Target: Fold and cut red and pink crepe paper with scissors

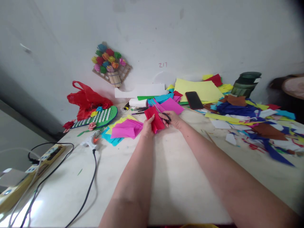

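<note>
My left hand (148, 126) grips a folded piece of red paper (156, 121) above the table. My right hand (173, 119) is closed round the black handles of a pair of scissors (167, 117), whose blades point up and left at the red paper's upper edge. Whether the blades are cutting into it I cannot tell. Just beyond my hands lie sheets of pink paper (173, 105). To the left, a pink-magenta sheet (125, 129) rests on yellow and blue paper.
At left are a glue gun (91, 141) with its black cord, a power strip (45, 158), a green craft board (110, 115) and a red plastic bag (89, 99). A phone (194, 100) lies at the back. Paper scraps (268, 131) and a green jar (247, 85) stand right.
</note>
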